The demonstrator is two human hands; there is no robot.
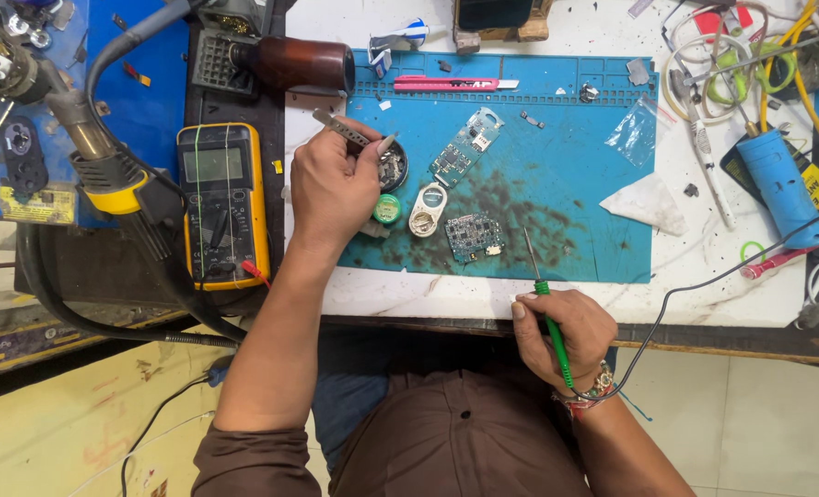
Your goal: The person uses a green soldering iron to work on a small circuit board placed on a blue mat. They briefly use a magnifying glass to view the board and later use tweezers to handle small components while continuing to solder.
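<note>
Brown shirt fabric (pixel 455 433) fills the bottom of the view, closest to the lens. Right hand (pixel 566 336) rests at the near edge of the white bench (pixel 704 276), fingers closed around the green-handled soldering iron (pixel 547 308). Iron's long axis runs near to far with a slight lean to the left; metal tip points away from the body, onto the blue silicone work mat (pixel 593 184); thin black cord leaves the handle end toward the right.

Left hand (pixel 331 189) sits over the mat's left edge, fingers pinched shut on slim metal tweezers (pixel 349 131). Tweezers lie slantwise, one end toward the upper left, the other toward a small round dark tin (pixel 394 168) just beside the fingertips.

On the mat, near the left hand: small green round pot (pixel 387 210), white oval plastic cover (pixel 427 210), dark square circuit board (pixel 474 236), long pale circuit board (pixel 464 147) lying diagonally.

Packages and labels: clear small plastic bag (pixel 632 132) at the mat's upper right; white folded paper scrap (pixel 649 202) on its right edge; blue cylinder with a yellow label (pixel 782 189) far right. Pink utility knife (pixel 451 84) lies crosswise at the mat's far edge. Yellow-cased multimeter (pixel 220 207) stands left of the mat, grey screen blank.
</note>
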